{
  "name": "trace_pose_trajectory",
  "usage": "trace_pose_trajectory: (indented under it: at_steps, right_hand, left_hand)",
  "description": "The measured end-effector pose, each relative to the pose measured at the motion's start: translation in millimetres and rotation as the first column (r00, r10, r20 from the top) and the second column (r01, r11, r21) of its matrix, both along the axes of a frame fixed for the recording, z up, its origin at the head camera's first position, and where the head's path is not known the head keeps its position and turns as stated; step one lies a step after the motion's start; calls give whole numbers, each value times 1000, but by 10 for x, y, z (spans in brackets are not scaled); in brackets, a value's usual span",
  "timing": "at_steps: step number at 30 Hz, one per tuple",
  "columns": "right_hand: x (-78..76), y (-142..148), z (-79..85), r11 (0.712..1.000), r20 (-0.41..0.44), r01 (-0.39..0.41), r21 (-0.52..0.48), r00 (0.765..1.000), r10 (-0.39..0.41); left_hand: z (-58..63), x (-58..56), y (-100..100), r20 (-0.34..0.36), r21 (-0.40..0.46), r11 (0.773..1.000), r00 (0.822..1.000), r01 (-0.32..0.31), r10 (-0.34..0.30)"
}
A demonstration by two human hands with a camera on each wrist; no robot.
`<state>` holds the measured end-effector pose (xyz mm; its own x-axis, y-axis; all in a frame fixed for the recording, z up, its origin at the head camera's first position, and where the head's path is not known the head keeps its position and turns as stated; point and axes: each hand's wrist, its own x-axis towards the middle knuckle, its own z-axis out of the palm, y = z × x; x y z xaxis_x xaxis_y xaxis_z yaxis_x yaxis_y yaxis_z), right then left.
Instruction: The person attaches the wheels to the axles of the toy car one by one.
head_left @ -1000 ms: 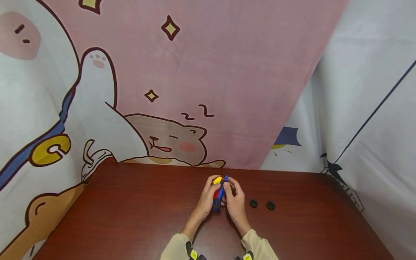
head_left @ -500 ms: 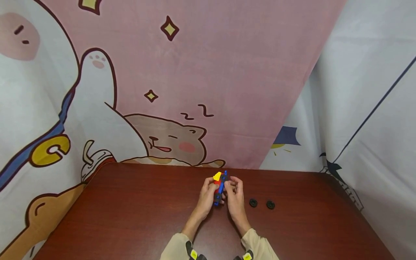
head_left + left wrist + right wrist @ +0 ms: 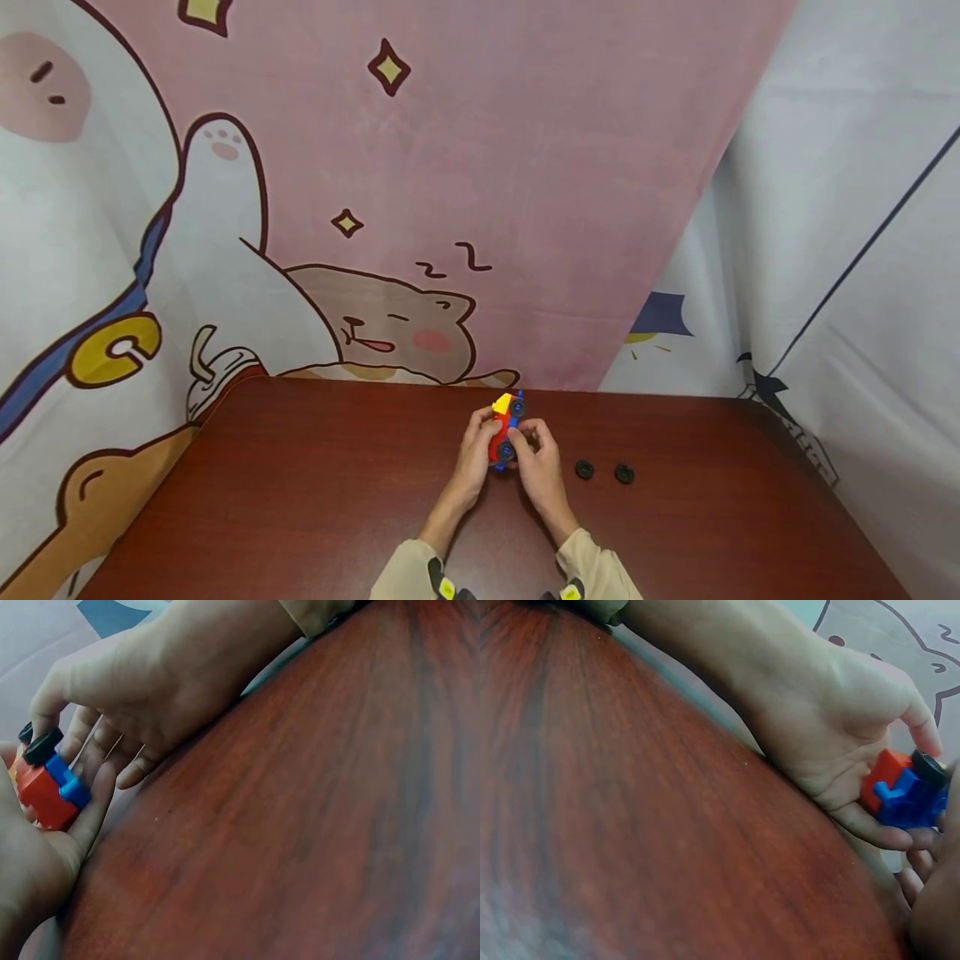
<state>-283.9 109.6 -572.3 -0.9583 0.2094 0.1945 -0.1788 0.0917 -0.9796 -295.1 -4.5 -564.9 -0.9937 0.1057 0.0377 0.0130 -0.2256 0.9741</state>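
Saw cloth [image 3: 570, 167] hung behind, pink in mid. & white at R, printed w/ cartoon animals, incl. sleeping cat [image 3: 390, 321], plus small stars [image 3: 389, 67]. Saw dark-red surface [image 3: 300, 500] in front, w/ wood grain in wrist views. Noted beige sleeves [image 3: 405, 569] at bottom edge, w/ dark straps [image 3: 465, 594] & yellow tags [image 3: 447, 587]. Found both hands close tog. over surface, nr far edge. Saw L hand [image 3: 472, 454] wrapped around car [image 3: 504, 430], w/ thumb on top & fingers bent under it. Saw R hand [image 3: 542, 467] gripping car's R side, w/ thumb bent down by nr wheel & other fingers curled, partly hidden. Located car btwn hands, raised off surface, tipped w/ wheel side up & toward R hand. Made out red body [image 3: 492, 451] on L, blue base [image 3: 513, 422] on R, yellow pt. [image 3: 502, 404] at far end. Spotted 2 black wheels [image 3: 517, 407] w/ blue hubs on upturned side, 1 at each end. Found 2 loose black tires [image 3: 584, 470] lying flat on surface, R of R hand, nr each other but apart.
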Motion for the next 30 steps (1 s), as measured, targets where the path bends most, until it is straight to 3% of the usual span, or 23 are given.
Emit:
trace_pose_trajectory:
  at_steps: [5,9,12,19,24,30]
  right_hand:
    - [13,-13,48,996,-32,80,-40,996,-81]
    - [115,-28,219,994,-14,88,-64,996,-89]
    - [153,-26,291,996,1,80,-36,997,-80]
    - [10,30,60,997,32,74,26,997,-75]
    - [0,31,29,1000,14,7,19,1000,-8]
    - [11,5,36,993,44,-68,93,997,64]
  left_hand:
    - [-10,-11,-14,-22,2,996,995,95,-94]
    - [-31,-18,2,-37,-32,993,993,113,-114]
    - [-35,-22,18,-28,-44,995,995,91,-92]
    - [-10,-47,38,-1,9,1000,1000,14,-14]
    - [-1,-50,35,2,62,998,1000,-25,25]
    - [-10,-32,13,-11,53,997,999,-49,49]
